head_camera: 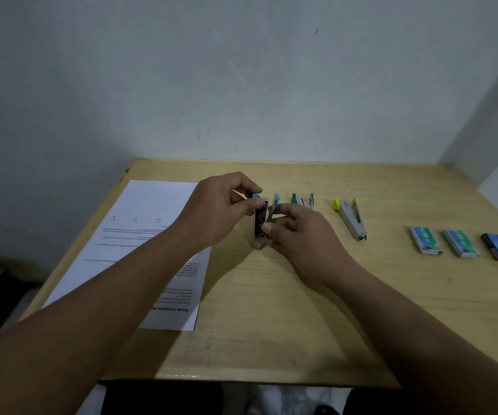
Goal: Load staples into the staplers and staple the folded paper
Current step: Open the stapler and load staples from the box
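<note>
Left hand (217, 205) pinches the blue stapler (260, 223) top; right hand (298, 235) grips its base. Sprung open, it could snap shut on fingers.

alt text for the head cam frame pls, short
Both hands, left hand and right hand, hold an opened blue stapler upright on a wooden table. A printed sheet lies to the left; a green stapler, a yellow stapler and three staple boxes lie to the right.
</note>
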